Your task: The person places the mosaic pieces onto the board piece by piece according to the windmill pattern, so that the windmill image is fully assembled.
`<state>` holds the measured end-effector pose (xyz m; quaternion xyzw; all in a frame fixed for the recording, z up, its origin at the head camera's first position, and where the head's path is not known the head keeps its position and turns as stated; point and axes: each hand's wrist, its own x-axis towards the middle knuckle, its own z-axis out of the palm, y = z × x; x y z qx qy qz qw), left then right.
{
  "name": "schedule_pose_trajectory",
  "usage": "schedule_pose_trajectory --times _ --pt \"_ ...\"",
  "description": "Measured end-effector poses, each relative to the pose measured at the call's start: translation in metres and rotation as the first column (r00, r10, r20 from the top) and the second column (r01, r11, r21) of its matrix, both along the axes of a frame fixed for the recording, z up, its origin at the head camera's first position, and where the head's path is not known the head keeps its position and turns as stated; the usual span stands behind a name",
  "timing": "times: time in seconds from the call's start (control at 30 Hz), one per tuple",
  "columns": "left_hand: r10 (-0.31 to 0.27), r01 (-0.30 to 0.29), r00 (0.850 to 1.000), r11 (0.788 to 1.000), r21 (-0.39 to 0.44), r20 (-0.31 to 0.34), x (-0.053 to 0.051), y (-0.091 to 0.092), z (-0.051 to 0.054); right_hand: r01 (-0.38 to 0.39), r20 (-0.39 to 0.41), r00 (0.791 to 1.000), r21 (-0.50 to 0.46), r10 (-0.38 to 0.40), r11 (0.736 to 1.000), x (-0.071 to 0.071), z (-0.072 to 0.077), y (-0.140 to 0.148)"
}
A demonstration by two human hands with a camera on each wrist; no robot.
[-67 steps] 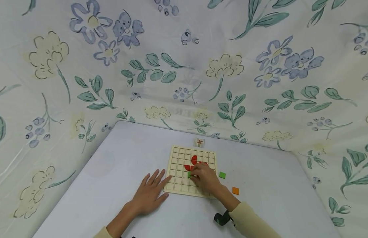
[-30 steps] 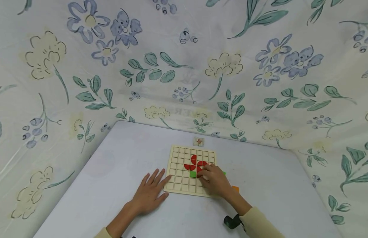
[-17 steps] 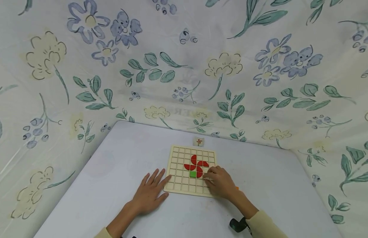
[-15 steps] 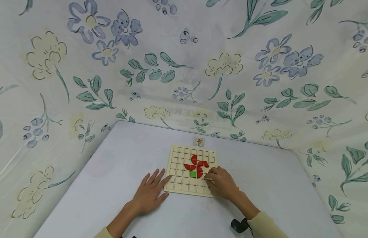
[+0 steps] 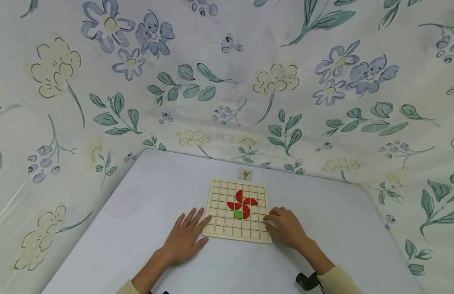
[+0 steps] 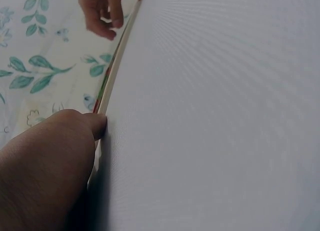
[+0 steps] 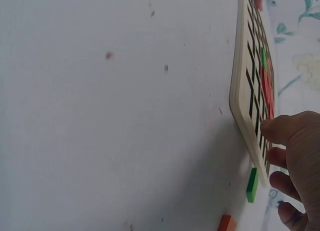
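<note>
A pale wooden grid board point(image 5: 221, 230) lies on the white table. Four-armed, a red pinwheel of curved tiles point(image 5: 236, 206) fills cells near its middle, and a green square tile point(image 5: 238, 214) sits just below. My left hand point(image 5: 184, 241) lies flat with spread fingers, its index finger touching the board's left edge. My right hand point(image 5: 285, 226) hovers at the right edge, fingers loosely bent and holding nothing visible. In the right wrist view, a loose green tile point(image 7: 252, 185) and an orange tile point(image 7: 227, 223) lie beside the board; the right hand hides both from the head view.
Beyond the board lies a small card point(image 5: 245, 174) printed with a pinwheel pattern. Floral cloth point(image 5: 227, 81) stands behind and around the white table point(image 5: 157, 183). A dark camera point(image 5: 307, 281) is strapped at my right wrist.
A green tile has been set into the board below the pinwheel. My right hand has let go and moved right, off the cells to the board's right edge. The left hand stays put.
</note>
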<state>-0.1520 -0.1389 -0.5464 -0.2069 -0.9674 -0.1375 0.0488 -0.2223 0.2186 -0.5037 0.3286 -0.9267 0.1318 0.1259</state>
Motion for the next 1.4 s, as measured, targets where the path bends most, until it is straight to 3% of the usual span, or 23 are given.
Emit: schedule_pose_trajectory --times 0.33,0.5,0.73,1.0,1.23,1.4 --pt "0.002 -0.002 1.0 1.0 -0.002 -0.003 0.0 0.0 0.002 0.077 0.026 0.997 0.026 -0.077 0.997 0.006 0.004 0.018" --pt "-0.006 0.008 0.999 0.999 0.044 -0.038 0.0 0.0 0.002 0.093 0.026 0.995 0.026 -0.094 0.995 0.006 0.002 0.028" --pt "-0.029 0.036 0.997 0.995 0.094 -0.078 0.001 0.0 -0.001 0.117 0.092 0.988 0.056 -0.122 0.992 0.008 0.005 0.035" --pt "-0.033 0.039 0.997 0.995 0.088 -0.076 0.003 0.0 0.003 0.182 0.209 0.956 0.12 -0.204 0.976 0.012 0.016 0.041" --pt "-0.041 0.052 0.995 0.99 0.131 -0.087 0.0 -0.001 -0.005 0.24 0.327 0.908 0.101 -0.261 0.965 0.014 0.02 0.052" --pt "-0.027 0.037 0.994 0.994 0.099 -0.106 -0.002 -0.002 -0.012 0.224 0.325 0.914 0.098 -0.244 0.97 0.015 0.021 0.054"
